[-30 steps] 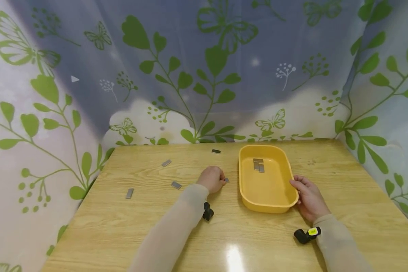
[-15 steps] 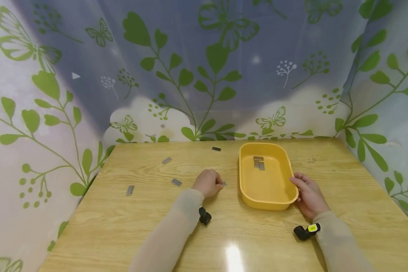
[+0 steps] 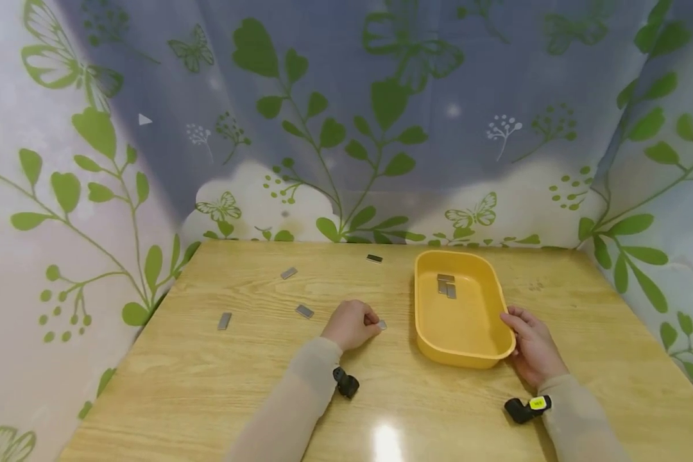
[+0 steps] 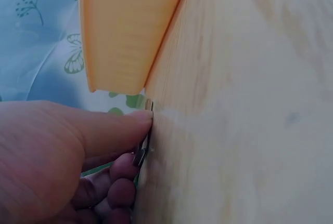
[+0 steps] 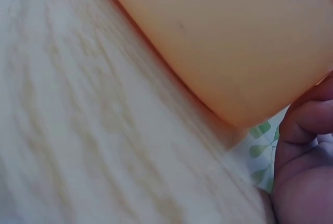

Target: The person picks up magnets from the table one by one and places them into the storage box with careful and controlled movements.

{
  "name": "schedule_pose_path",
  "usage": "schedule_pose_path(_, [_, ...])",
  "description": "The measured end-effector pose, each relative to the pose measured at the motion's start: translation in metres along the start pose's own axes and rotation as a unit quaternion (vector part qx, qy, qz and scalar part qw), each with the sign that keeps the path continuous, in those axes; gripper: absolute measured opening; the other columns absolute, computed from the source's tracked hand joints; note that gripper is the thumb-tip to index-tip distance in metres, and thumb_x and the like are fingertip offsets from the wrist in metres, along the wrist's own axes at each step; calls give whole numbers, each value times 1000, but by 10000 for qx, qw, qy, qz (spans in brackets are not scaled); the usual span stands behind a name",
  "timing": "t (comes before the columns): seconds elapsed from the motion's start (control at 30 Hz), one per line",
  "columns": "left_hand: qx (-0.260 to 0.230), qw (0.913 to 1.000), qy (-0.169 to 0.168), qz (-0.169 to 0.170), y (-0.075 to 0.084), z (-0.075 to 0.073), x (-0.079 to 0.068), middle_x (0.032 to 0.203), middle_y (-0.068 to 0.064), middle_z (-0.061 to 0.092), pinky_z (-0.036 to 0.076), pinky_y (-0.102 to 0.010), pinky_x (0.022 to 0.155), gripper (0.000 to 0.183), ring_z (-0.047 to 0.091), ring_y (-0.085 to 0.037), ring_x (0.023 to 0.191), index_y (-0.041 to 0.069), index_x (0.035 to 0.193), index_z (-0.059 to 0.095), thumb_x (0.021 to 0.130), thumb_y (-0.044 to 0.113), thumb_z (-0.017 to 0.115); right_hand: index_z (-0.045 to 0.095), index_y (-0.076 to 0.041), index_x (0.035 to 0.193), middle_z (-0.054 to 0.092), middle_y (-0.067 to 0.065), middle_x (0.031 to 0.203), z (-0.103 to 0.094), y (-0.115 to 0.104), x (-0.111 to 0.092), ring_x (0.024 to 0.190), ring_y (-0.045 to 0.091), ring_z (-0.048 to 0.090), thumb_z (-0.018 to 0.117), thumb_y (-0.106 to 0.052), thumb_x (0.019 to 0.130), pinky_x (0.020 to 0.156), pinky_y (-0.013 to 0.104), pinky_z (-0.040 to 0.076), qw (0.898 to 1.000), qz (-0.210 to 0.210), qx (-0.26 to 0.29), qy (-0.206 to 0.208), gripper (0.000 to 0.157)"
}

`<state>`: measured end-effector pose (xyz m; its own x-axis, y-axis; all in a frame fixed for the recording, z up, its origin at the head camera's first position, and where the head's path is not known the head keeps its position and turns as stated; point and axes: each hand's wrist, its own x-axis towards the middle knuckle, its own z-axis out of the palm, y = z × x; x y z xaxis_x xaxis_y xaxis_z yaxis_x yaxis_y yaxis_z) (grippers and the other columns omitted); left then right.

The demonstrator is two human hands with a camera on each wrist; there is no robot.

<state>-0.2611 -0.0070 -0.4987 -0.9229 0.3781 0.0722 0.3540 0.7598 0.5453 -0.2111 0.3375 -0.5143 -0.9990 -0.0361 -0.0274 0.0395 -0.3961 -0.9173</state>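
Observation:
My left hand (image 3: 352, 325) is low over the wooden table, left of a yellow plastic basin (image 3: 464, 359). Between its thumb and fingers it pinches a small flat grey rectangular piece (image 3: 382, 325). In the left wrist view that piece (image 4: 140, 155) is tilted on edge close to the tabletop, mostly covered by the fingertips. My right hand (image 3: 531, 346) grips the basin's right rim, thumb on top and fingers below. Several similar pieces (image 3: 447, 289) lie together on the basin floor. The right wrist view shows the basin's outer wall (image 5: 223, 42) beside curled fingers (image 5: 312, 115).
More grey pieces are scattered on the left of the table: one at the far left (image 3: 224, 321), one nearer the hand (image 3: 305, 311), one behind (image 3: 289, 273). A darker piece (image 3: 374, 258) lies near the back edge. A patterned curtain (image 3: 416, 160) surrounds the table.
My left hand has drawn a little nearer and leftward, away from the basin, with the grey piece at its fingertips. The right hand keeps its grip on the rim. The head view has shifted slightly.

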Motion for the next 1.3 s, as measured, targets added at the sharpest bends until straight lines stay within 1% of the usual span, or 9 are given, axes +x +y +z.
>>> schedule_pose_path(0.17, [5, 9997, -248, -13, 7, -3, -3, 89, 4, 68, 50, -25, 74, 17, 61, -9, 80, 12, 96, 75, 85, 25, 74, 45, -3, 111, 60, 0, 84, -4, 4, -8, 58, 5, 54, 49, -13, 102, 43, 16, 40, 10000, -27, 48, 16, 14])
schedule_pose_path(0.3, [143, 9989, -425, -148, 10, -6, -7, 97, 1, 68, 50, -29, 79, 26, 62, -13, 88, 10, 102, 73, 85, 30, 73, 46, -4, 112, 61, 0, 88, -4, 6, -12, 64, 6, 58, 48, -12, 102, 45, 16, 42, 9998, -22, 156, -99, 13])
schedule_pose_path(0.47, [369, 9982, -434, -173, 15, -9, -9, 105, -3, 68, 50, -32, 83, 32, 62, -19, 97, 7, 106, 71, 85, 31, 74, 47, -5, 112, 60, 2, 90, -7, 5, -13, 65, 7, 58, 47, -12, 102, 47, 17, 44, 9993, -81, 276, -223, 12])
schedule_pose_path(0.67, [535, 9977, -384, -143, 14, -8, -7, 105, -3, 68, 50, -33, 84, 31, 61, -21, 100, 8, 105, 71, 85, 31, 74, 46, -3, 112, 58, 2, 89, -6, 3, -10, 64, 7, 57, 47, -12, 102, 47, 18, 43, 9997, -160, 112, -168, 13])
schedule_pose_path(0.77, [559, 9977, -356, -155, 13, -8, -6, 102, -2, 67, 49, -33, 82, 25, 61, -20, 97, 9, 100, 71, 85, 30, 73, 47, -2, 112, 59, 1, 88, -4, 3, -7, 62, 7, 56, 48, -12, 102, 46, 18, 43, 9998, -172, 40, -124, 14])
schedule_pose_path(0.97, [633, 9974, -345, -68, 13, -9, -6, 89, 2, 65, 49, -30, 72, 13, 58, -14, 80, 13, 89, 71, 86, 26, 73, 46, -2, 112, 60, 2, 87, 0, 1, -5, 61, 7, 56, 49, -12, 101, 46, 17, 43, 9997, -156, 96, -142, 15])
schedule_pose_path(1.17, [679, 9969, -400, -48, 12, -10, -6, 85, 4, 64, 48, -29, 71, 12, 56, -12, 76, 14, 86, 70, 88, 26, 72, 46, -3, 111, 59, 1, 86, 2, 0, -4, 59, 6, 55, 50, -13, 101, 45, 17, 41, 9998, -120, 69, -112, 14])
schedule_pose_path(1.3, [702, 9959, -565, -108, 12, -11, -5, 81, 6, 61, 46, -28, 68, 13, 54, -10, 71, 16, 81, 68, 87, 27, 72, 46, -4, 110, 59, 0, 85, 3, 0, -3, 59, 5, 54, 50, -13, 101, 45, 16, 41, 9999, -115, 16, -91, 13])
